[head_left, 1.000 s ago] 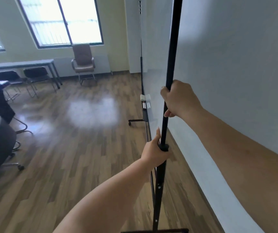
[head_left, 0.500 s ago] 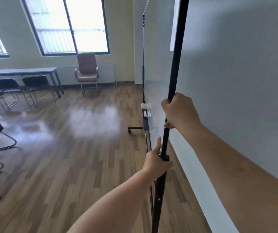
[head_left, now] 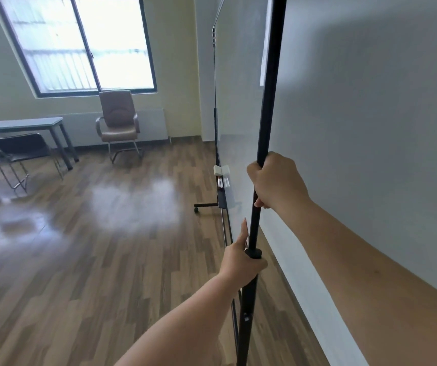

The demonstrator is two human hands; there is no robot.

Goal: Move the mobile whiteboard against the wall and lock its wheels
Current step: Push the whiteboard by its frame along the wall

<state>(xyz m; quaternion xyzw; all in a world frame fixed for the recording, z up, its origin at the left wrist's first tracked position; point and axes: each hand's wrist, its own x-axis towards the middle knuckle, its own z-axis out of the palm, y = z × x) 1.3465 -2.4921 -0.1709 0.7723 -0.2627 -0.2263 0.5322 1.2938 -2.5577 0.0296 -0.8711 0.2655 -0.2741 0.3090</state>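
Brown wood-plank flooring (head_left: 80, 260) runs to a pale grey wall (head_left: 370, 128) on my right. Just beside that wall, edge-on, stands the white mobile whiteboard (head_left: 238, 101). My right hand (head_left: 275, 180) is clenched around its black metal upright pole (head_left: 270, 101); my left hand (head_left: 241, 265) grips the same pole lower down, thumb raised.

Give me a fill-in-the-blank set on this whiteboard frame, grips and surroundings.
1. Both hands grip the black ____ of the whiteboard.
2. On it, the right hand sits ____ the left hand.
3. The brown chair stands under the ____.
4. The eraser rests on the whiteboard's ____.

Missing words: pole; above; window; tray
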